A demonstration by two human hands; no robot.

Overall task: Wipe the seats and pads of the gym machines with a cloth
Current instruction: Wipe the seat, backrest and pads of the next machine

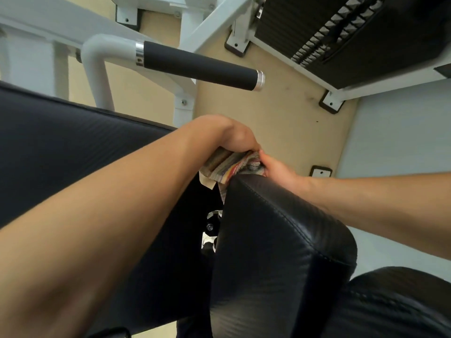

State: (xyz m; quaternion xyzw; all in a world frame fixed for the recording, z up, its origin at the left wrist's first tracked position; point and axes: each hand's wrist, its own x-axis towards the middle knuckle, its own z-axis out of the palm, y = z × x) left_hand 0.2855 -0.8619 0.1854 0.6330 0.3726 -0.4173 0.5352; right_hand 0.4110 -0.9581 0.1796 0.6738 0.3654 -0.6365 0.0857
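Beige gym floor, white machine frame [195, 28], weight stack [317, 28] top right, black handle grip [200, 64] above the work area. Striped cloth [234, 167] sits bunched at the far top edge of the narrow black pad [280, 240], touching it. Left hand [234, 135] comes over from above, fingers curled down and clamped on the cloth, probably to put pressure on that edge. Right hand [275, 167] is against the cloth's right end, thumb touching it; its fingers are hidden behind the pad, so I can't tell if it's pinching or just steadying. Big seat pad [73, 142] on the left has no cloth on it.
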